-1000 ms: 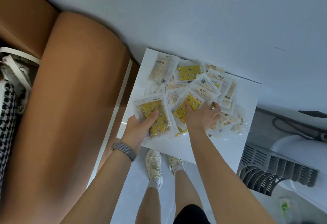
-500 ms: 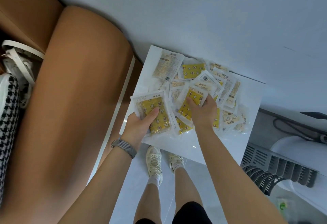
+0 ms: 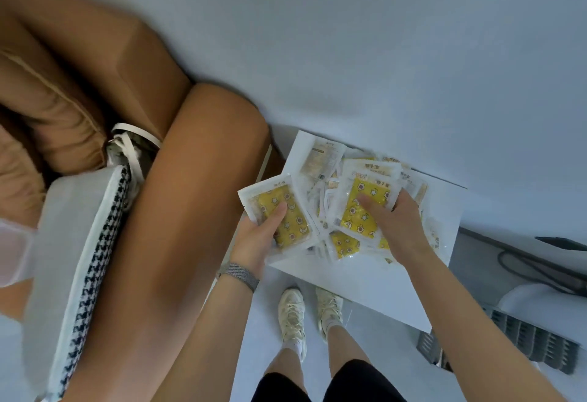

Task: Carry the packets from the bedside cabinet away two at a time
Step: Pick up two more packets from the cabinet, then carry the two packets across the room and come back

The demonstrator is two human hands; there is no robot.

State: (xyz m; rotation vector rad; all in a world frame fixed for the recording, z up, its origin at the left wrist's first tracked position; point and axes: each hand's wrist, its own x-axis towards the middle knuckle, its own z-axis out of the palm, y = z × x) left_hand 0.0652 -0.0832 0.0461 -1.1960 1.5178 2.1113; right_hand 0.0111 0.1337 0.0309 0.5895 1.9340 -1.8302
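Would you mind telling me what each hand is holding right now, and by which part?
The left hand grips a yellow packet by its near lower-left edge, thumb on its face. The right hand holds another yellow packet along its right side.

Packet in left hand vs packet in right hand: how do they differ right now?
The clear-edged yellow star-print packet in the left hand tilts left and juts past the white cabinet top's edge; the matching yellow packet in the right hand sits above the pile of packets. The left hand pins its packet with the thumb on top; the right hand likewise. Same print and clear border.
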